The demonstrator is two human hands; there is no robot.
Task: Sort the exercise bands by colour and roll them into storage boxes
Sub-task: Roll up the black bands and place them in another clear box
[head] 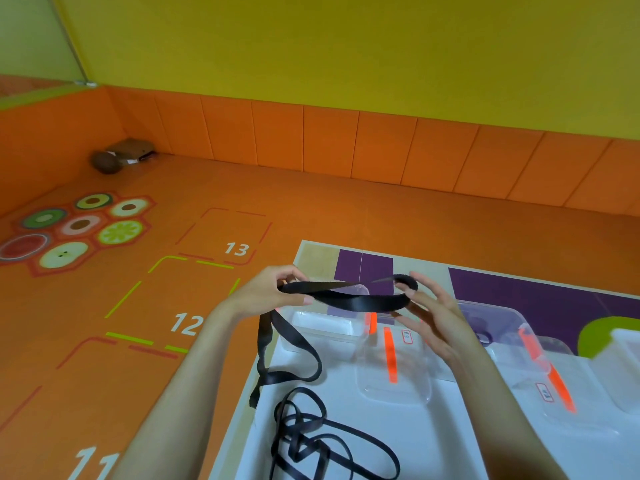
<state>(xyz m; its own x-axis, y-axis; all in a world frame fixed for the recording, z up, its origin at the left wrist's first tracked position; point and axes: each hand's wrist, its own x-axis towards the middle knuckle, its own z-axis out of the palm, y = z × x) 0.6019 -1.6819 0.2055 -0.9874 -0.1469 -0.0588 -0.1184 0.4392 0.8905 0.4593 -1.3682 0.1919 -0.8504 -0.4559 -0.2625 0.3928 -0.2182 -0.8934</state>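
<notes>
Left hand (277,289) grips the black band (349,301), fingers curled round one end of the doubled-over stretch. Right hand (429,320) holds the other end, where the fold loops round thumb and forefinger; the other fingers are splayed straight. The band is taut between the hands, in the air above the left part of the worktop (450,427) and over the far-left box. The rest of it hangs from the left hand, loops on the worktop by the left edge, and its tail drops over that edge toward the orange floor (138,306). Judged step: colour already chosen (black), first turn of the roll being formed, nothing boxed from this band yet. A pile of thin black bands (311,441) lies tangled near the front-left corner, apart from the held one and untouched. Clear storage boxes with orange latches sit in a row across the middle: nearest clear box (394,382) just under the right hand, right-hand box (554,386) further toward the right edge. Their labels are too small to read, so I cannot tell which box takes black. Next move likely calls for winding the slack round the started loop while the left hand feeds it, pulling the tail up over the edge without snagging, and keeping the turns tight so the roll fits a box.
</notes>
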